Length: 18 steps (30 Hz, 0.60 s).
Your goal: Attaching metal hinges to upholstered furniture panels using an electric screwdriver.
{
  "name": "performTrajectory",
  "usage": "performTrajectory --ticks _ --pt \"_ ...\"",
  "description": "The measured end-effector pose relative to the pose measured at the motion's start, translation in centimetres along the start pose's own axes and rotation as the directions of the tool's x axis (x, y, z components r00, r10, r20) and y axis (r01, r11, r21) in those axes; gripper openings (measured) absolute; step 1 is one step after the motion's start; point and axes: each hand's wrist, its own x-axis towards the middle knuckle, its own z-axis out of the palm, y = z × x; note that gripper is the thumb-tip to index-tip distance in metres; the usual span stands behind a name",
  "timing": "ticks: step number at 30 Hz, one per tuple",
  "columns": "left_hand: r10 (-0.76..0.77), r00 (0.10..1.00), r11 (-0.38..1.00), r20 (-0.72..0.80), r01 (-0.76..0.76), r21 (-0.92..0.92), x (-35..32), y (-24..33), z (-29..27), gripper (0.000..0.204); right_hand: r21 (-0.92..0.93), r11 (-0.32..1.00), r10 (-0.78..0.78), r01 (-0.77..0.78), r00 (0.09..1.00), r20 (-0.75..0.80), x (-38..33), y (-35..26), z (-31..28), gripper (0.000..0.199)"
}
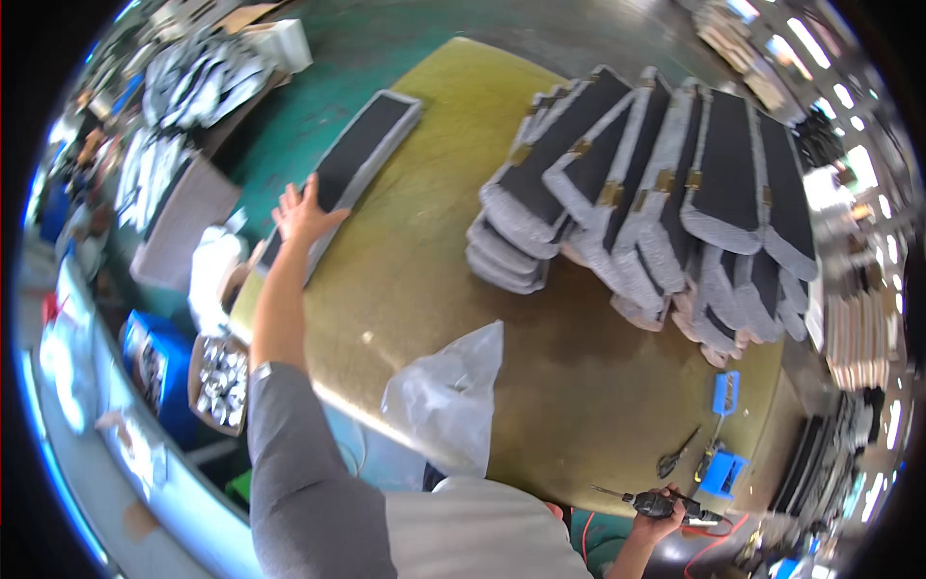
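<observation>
Black-faced with a padded grey fabric border, one long rectangular panel [365, 145] is lying slantwise along the table's edge in the upper left of the frame. The left hand [307, 214] is resting across its near half, fingers splayed, not clenching anything. Down at lower right, the right hand [659, 521] is grasping a dark corded power driver [654, 504], slim bit pointing left, well apart from the panel.

For steadying a piece like this, I'd be spreading the pressure through the whole palm and watching the overhang, since weight on the outer side is probably risking a tip. I'd also be keeping that bit away from the fabric.

Pose-wise, the left arm is reaching nearly straight up the frame, while the right forearm is coming in low with the wrist near the table's edge.

Further out, the olive-yellow table [386, 289] is carrying a big overlapping pile of similar grey-bordered black panels [723, 154] at upper right, a crumpled translucent plastic bag [449, 396] at lower centre, and black-handled scissors [667, 465] at lower right.
</observation>
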Motion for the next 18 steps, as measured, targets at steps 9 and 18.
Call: performTrajectory --ticks 9,18 --pt "0.107 0.994 0.991 -0.029 -0.104 0.090 7.6 -5.3 5.7 0.111 0.003 1.000 -0.008 0.010 0.933 -0.361 -1.3 4.5 3.0 0.029" --pt "0.335 0.810 0.017 0.481 0.505 -0.863 1.8 -3.6 0.8 0.066 0.124 0.984 -0.066 0.127 0.913 -0.403 -2.0 1.9 1.8 0.034"
